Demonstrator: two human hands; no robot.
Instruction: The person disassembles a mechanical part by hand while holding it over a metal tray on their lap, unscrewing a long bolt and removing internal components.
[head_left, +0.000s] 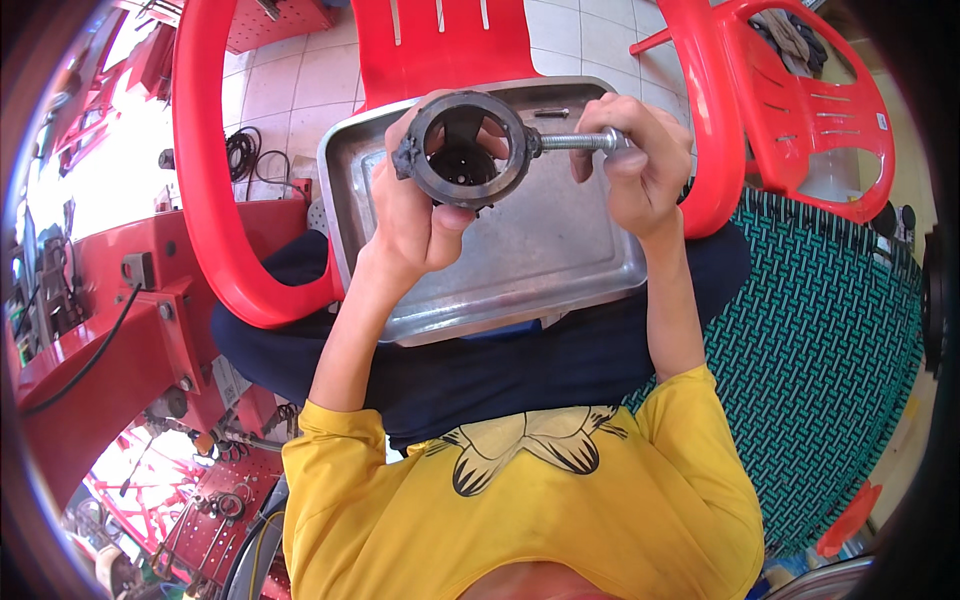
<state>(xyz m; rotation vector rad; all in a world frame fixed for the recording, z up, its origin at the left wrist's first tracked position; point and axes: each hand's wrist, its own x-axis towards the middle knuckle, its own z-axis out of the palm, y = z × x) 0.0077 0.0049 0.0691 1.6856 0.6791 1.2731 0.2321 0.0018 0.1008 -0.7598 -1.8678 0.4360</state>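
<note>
My left hand is closed round a black ring-shaped metal part, its thumb under the near rim. The ring's opening faces up, showing a dark hollow with small holes inside. A long silver threaded bolt sticks out to the right from a lug on the ring. Fingers of my right hand are closed on the bolt's head at its outer end. Both hands are above a shallow metal tray. A small dark pin lies near the tray's far edge.
The tray rests across my lap and a red plastic chair, whose arms flank it. Another red chair stands at the far right beside a green-and-black woven seat. Red machinery and a black cable are on the left.
</note>
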